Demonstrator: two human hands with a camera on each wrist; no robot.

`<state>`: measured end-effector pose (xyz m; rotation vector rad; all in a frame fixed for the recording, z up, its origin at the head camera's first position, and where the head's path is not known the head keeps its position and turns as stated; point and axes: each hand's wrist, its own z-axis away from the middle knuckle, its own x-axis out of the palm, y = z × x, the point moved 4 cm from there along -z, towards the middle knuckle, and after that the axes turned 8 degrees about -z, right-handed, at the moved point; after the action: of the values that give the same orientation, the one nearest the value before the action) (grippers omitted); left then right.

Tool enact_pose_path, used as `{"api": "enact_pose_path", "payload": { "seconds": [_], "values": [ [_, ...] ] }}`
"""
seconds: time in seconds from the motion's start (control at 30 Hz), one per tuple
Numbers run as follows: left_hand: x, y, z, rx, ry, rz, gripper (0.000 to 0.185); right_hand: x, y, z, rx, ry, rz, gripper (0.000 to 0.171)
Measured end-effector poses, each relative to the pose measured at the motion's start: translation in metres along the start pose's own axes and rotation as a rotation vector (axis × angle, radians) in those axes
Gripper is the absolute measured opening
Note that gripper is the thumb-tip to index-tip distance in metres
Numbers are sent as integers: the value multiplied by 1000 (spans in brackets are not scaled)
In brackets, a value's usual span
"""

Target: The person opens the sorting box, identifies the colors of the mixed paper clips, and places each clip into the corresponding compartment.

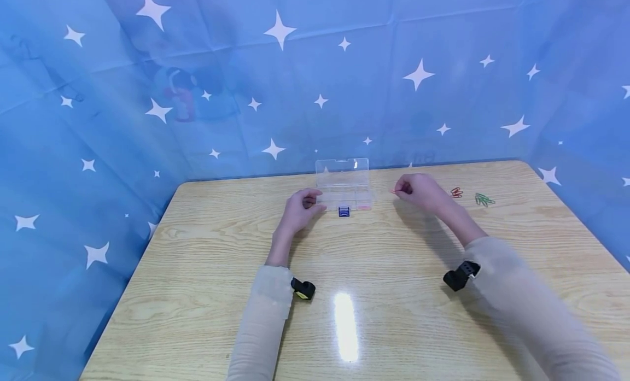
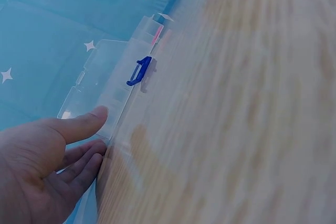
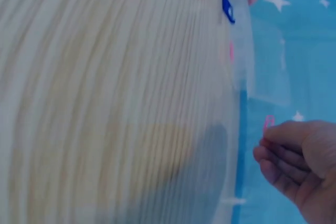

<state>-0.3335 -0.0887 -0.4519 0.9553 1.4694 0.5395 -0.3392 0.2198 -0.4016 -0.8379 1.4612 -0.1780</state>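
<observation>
pink paper clip (image 3: 268, 123) | thin wire loop | pinched, right hand (image 1: 420, 191) | clear plastic box (image 1: 343, 185)

Pink paper clip (image 3: 268, 123) pinched upright; clear box (image 1: 343, 185) open.

this looks like a staged recording booth, not a lived-in room. a blue cloth backdrop (image 1: 315, 80) printed with white stars hangs on all sides of a light wooden table (image 1: 344, 293), its fold creases showing, and closes off whatever lies behind. a bright lamp glare (image 1: 346, 326) reflects off the tabletop. small black cameras (image 1: 460, 275) are strapped to the person's wrists over pale sleeves. only a few small things lie on the table.
</observation>
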Motion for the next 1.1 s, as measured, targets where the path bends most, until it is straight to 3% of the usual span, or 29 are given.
{"api": "enact_pose_path", "payload": {
  "seconds": [0.53,1.1],
  "values": [
    [0,2,1,-17,0,-8,37,37,-33,-27,-115,-26,-45,5],
    [0,1,1,-12,9,-7,38,41,-37,-25,-92,-19,-50,8]
  ]
}}
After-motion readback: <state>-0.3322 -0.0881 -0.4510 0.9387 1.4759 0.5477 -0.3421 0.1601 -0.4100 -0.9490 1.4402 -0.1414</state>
